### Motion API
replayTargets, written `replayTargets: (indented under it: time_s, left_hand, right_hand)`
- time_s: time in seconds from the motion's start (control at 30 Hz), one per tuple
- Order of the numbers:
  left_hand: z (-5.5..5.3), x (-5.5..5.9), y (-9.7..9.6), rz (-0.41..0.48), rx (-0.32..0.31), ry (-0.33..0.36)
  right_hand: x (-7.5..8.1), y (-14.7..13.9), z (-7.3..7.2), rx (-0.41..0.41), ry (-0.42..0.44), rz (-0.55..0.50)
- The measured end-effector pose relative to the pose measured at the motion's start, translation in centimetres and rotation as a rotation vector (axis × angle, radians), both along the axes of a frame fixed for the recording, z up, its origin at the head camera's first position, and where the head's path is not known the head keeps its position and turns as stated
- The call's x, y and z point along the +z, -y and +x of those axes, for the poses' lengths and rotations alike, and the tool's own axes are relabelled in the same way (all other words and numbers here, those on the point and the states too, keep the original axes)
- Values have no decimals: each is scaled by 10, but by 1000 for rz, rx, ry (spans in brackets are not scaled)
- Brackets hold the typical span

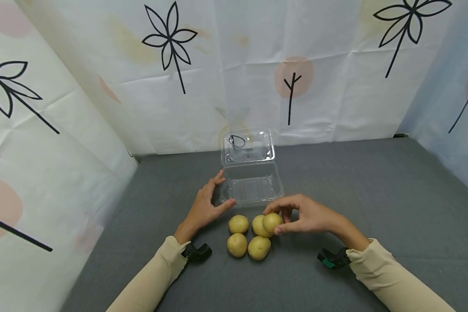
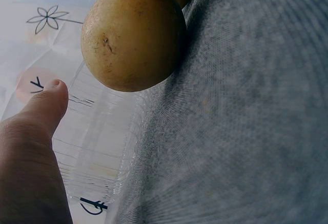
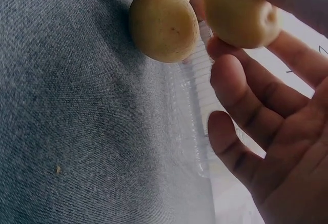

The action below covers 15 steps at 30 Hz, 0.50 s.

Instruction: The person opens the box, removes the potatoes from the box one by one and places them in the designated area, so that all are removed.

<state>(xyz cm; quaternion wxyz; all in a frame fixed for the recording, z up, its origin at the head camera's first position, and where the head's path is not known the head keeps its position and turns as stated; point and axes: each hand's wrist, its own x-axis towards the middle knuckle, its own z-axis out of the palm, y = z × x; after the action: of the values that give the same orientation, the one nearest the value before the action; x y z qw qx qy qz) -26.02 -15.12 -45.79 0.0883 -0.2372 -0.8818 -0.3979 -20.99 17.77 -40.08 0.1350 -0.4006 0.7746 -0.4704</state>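
Between thumb and fingertips, my right hand (image 1: pixel 311 214) pinches a small round yellow potato (image 1: pixel 272 222). In the head view it overlaps another potato (image 1: pixel 259 227) behind it; the right wrist view shows the held potato (image 3: pixel 238 14) raised off the cloth. More potatoes lie close together to its left, among them a front-left potato (image 1: pixel 237 245) and a front-right potato (image 1: pixel 259 248). Just beyond them stands a clear plastic clamshell box (image 1: pixel 251 186) with its lid raised. My left hand (image 1: pixel 203 212) spreads at the box's left side, fingers extended along the edge, thumb near its front corner.
Grey cloth (image 1: pixel 355 186) covers the table. The box's hinged lid (image 1: pixel 247 149) leans back near a white patterned curtain (image 1: pixel 327 104), which bounds the back and both sides. Black wrist cameras sit on the left wrist (image 1: pixel 196 252) and the right wrist (image 1: pixel 334 258).
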Motion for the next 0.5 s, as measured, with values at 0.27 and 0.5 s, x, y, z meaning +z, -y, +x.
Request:
replayTargets:
  time_s: [0.27, 0.5]
  left_hand:
    - [0, 0, 0, 8, -6, -6]
    - [0, -1, 0, 15, -7, 1]
  right_hand:
    - [-3, -2, 0, 56, 47, 29]
    - [-4, -3, -1, 79, 38, 40]
